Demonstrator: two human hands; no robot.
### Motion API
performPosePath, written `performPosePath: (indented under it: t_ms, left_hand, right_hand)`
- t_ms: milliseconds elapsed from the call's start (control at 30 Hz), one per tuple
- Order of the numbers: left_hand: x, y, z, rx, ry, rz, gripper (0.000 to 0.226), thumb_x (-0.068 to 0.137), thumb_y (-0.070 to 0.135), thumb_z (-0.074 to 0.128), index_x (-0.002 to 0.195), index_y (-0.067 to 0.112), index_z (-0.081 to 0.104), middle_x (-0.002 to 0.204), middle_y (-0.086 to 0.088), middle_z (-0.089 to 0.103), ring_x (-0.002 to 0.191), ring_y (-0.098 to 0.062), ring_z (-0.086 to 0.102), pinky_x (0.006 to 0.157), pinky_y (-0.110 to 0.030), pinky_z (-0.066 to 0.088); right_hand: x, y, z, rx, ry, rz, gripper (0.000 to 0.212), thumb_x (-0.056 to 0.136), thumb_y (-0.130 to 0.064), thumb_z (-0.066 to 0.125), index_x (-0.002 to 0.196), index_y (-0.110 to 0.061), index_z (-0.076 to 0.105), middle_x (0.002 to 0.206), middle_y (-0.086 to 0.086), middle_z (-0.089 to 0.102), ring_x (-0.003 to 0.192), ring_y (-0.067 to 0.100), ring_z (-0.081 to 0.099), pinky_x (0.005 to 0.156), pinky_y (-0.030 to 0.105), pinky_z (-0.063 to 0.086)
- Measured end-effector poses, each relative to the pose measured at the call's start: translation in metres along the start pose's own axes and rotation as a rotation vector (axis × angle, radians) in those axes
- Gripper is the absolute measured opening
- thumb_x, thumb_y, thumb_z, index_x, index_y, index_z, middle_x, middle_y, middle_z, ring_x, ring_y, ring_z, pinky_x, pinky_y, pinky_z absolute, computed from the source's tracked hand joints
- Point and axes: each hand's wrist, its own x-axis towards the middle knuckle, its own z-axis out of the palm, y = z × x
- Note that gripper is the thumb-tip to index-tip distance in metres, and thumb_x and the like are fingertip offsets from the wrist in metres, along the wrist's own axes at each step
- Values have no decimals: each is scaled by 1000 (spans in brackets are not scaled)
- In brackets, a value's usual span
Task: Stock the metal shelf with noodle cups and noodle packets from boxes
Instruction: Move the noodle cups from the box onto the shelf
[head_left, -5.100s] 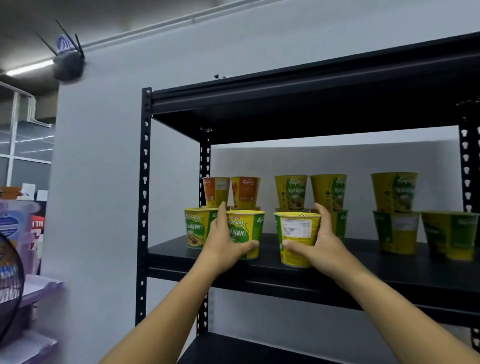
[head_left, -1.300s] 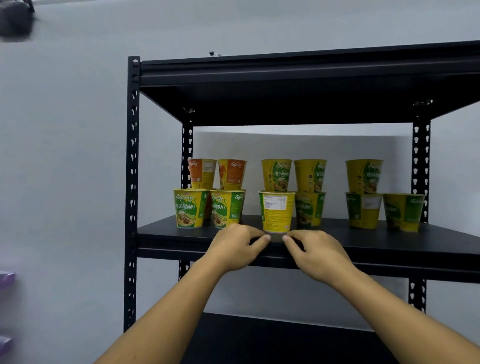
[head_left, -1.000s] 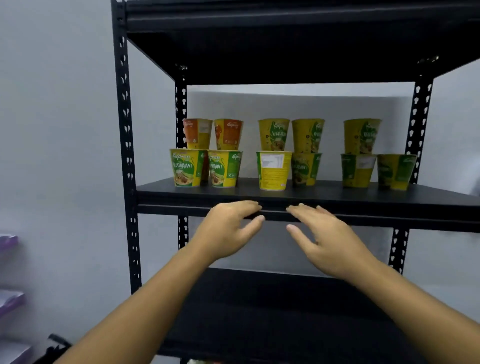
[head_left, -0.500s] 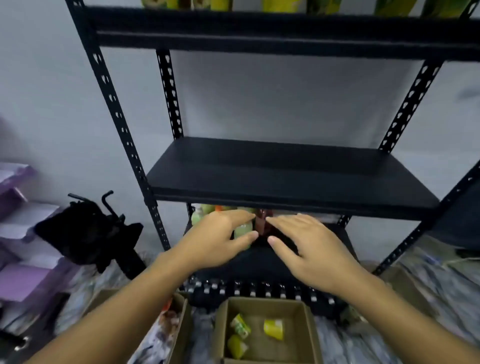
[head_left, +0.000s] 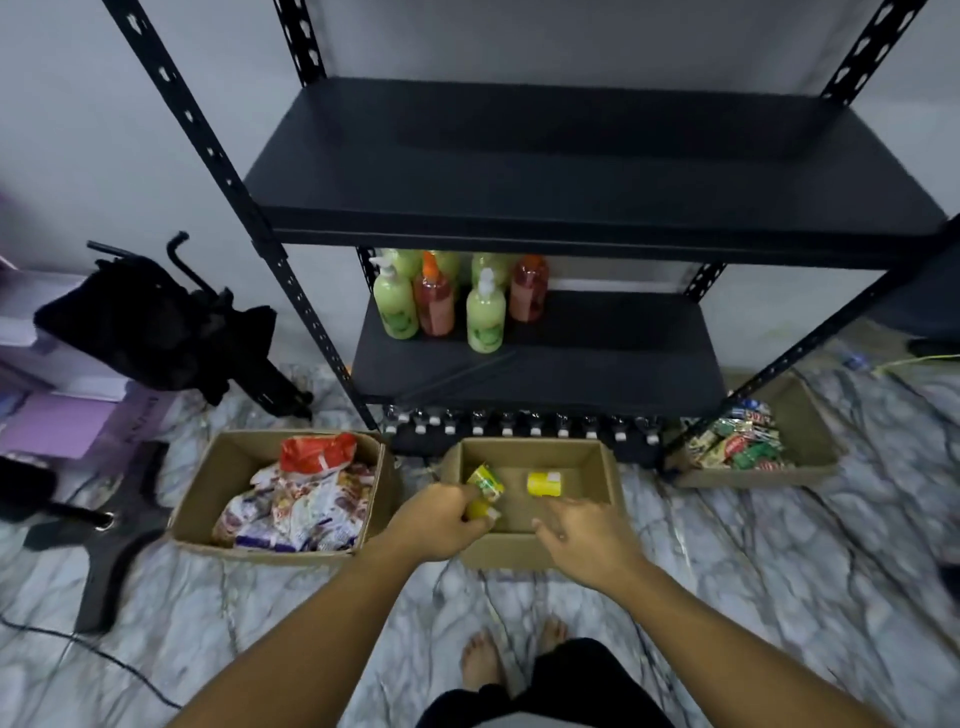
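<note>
An open cardboard box (head_left: 511, 550) stands on the floor in front of the black metal shelf (head_left: 571, 171). Inside lie yellow-green noodle cups on their sides, one (head_left: 486, 482) at the left and one (head_left: 544, 483) in the middle. My left hand (head_left: 441, 522) reaches over the box's left front corner, its fingers curled round a third yellow cup (head_left: 475, 510) that is mostly hidden. My right hand (head_left: 584, 538) hovers over the box's front wall with fingers spread, holding nothing. A box of noodle packets (head_left: 296, 501) stands to the left.
A third box (head_left: 740, 441) of red and green packets stands at the right by the shelf leg. Several soap bottles (head_left: 441, 304) stand on the lowest board. A black bag (head_left: 156, 322) and purple drawers (head_left: 52, 415) are on the left. My bare feet (head_left: 511, 657) stand on the marble floor.
My view has swung down from the stocked cup shelf to the floor boxes. Both hands have dropped to the middle box, and my left hand has curled round a cup.
</note>
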Motion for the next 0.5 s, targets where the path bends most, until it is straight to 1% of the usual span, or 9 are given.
performPosePath:
  t_ms: [33,100,167,200,367,500]
  left_hand:
    - [4,-5,7,-6,-33,-17,53,100,53,56,133,12,60,116,-18,70,106,-33,65,85,-43,53]
    - [12,-11,19,-20,-80,-46,55,100,53,56,137,11,57,129,-17,65,115,-34,62,90,-43,52]
    - [18,-17,28,-16,-106,-62,58,100,51,57,140,10,53,135,-16,61,120,-33,59,94,-44,52]
    - [22,-19,33,-8,-113,-64,59,100,51,58,141,10,52,137,-16,60,122,-34,58,95,-45,52]
    - [41,-26,48,34,-104,-74,59,98,54,59,139,13,50,139,-15,55,124,-35,56,99,-47,50]
    - [66,-29,58,-1,-108,-81,59,99,53,59,142,13,48,140,-16,52,125,-35,54,100,-48,49]
  right_hand:
    - [3,5,6,7,-22,19,52,100,-57,38,143,-31,52,126,1,67,112,30,63,87,37,50]
    - [8,14,16,15,-96,50,60,101,-59,36,153,-30,42,139,3,61,123,30,58,97,38,48]
    - [12,22,24,22,-159,76,63,102,-59,36,157,-26,37,149,5,54,134,30,51,106,40,43]
    - [13,26,27,20,-177,91,65,103,-60,36,158,-26,35,151,6,52,136,31,49,108,40,42]
    - [25,42,35,39,-205,120,68,102,-61,38,160,-25,30,155,6,47,139,30,46,105,38,44]
    - [52,57,44,76,-250,141,71,101,-64,39,160,-26,27,159,8,42,143,31,40,109,40,42]
